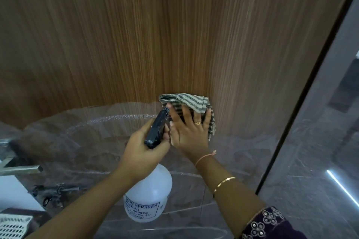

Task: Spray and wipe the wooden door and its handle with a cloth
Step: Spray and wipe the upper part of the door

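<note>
One wooden door (136,35) fills the view. One striped cloth (186,101) lies against its lower centre-right. The right grip (190,134), fingers straight and spread, presses this cloth to the door. The left grip (141,151) curls round the black head of one spray bottle (149,196), just beside the cloth.

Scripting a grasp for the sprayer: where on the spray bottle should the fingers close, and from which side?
Probably the narrow neck just under the black trigger head, coming from the rear, the side away from the wooden door. The left hand wraps the spray bottle there now, nozzle aimed at the door. The round white body hanging below looks too wide to wrap.
</note>
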`<state>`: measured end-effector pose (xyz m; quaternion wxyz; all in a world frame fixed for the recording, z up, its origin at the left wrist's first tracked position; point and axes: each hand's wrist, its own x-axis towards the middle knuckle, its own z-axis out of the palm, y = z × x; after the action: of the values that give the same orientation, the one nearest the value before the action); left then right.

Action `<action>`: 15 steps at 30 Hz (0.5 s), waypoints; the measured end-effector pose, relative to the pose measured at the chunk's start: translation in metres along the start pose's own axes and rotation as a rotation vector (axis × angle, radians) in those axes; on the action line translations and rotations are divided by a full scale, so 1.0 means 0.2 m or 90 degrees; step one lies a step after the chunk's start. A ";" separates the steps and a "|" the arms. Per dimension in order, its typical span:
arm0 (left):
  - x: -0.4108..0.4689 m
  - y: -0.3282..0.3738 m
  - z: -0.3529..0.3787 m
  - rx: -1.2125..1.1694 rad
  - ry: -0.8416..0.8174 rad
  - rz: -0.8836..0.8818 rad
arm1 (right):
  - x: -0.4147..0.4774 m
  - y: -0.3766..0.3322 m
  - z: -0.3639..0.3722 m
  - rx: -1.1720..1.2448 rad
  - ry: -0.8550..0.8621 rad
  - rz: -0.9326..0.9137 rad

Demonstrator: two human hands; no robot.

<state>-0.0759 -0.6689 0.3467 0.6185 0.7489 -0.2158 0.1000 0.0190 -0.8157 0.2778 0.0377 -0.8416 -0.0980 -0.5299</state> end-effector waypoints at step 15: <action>-0.03 -0.10 -0.03 0.009 -0.036 -0.069 | -0.01 0.56 -0.10 0.020 0.103 0.482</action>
<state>-0.0716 -0.6599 0.3278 0.6113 0.7665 -0.1913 0.0468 0.0234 -0.9295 0.2885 0.2514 -0.7730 0.2146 -0.5414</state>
